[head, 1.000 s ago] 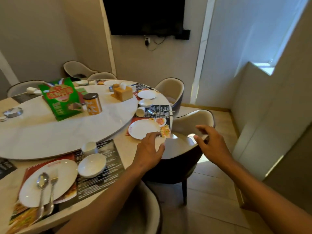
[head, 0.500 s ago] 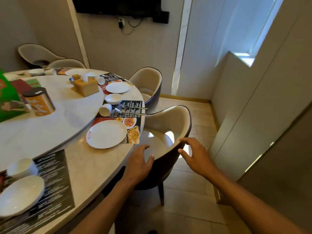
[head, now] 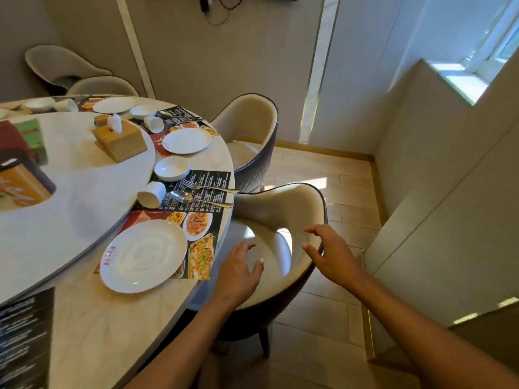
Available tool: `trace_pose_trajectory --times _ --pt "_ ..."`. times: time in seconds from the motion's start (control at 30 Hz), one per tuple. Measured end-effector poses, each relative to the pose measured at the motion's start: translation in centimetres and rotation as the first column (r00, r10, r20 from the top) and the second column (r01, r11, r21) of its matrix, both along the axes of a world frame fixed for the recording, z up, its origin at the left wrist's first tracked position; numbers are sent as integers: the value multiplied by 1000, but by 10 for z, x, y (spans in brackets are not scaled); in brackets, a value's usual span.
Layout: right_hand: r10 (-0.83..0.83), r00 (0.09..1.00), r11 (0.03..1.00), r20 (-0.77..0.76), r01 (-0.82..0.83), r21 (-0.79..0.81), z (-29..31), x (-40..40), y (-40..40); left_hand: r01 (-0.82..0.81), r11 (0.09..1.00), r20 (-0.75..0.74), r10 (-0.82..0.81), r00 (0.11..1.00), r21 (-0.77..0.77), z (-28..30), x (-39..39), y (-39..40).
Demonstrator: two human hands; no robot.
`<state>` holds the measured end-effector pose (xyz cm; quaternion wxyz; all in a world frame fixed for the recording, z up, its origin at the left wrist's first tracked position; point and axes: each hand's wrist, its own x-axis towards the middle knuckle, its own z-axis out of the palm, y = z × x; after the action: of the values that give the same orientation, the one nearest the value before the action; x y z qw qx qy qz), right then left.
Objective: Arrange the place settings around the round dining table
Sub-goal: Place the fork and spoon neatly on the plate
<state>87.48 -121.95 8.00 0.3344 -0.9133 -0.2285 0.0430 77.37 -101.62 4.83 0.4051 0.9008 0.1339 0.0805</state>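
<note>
your left hand (head: 238, 272) hovers over the seat of the near chair (head: 292, 217), fingers spread wide and curled a little, holding nothing. your right hand (head: 332, 254) is at the chair's back rim, fingers also wide and empty; whether they touch the rim cannot be told.

the chair is tucked against the table (head: 92, 327), and the setting in front of it lies on the table just left of the chair. a plate (head: 143, 255) sits on a menu mat (head: 200, 248) with food pictures, near the table edge. beyond the plate, a dark mat (head: 210, 182) carries a fork (head: 209, 187) and a spoon (head: 196, 199), their handles pointing toward the chair. a cup (head: 151, 194) lies on its side left of the spoon, and a bowl (head: 171, 168) stands beyond the cup.

past the bowl, a 2nd plate (head: 186, 140) faces a 2nd chair (head: 252, 136). a wooden box (head: 120, 141) stands on the raised centre disc, left of that plate.
</note>
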Motion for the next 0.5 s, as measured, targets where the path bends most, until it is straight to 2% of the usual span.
trace_pose_trajectory --times 0.13,0.27,0.5 --pt "155 988 987 -11 -155 -30 -8 56 2 -102 995 -20 102 995 -9 -15 38 -8" --pt "327 945 940 -7 -326 -99 -20 115 5 -276 960 -26 275 961 -39 -28 72 -27" --pt "600 800 785 -25 -594 -177 -17 175 26 -564 826 -88 560 824 -21 -34 99 -56"
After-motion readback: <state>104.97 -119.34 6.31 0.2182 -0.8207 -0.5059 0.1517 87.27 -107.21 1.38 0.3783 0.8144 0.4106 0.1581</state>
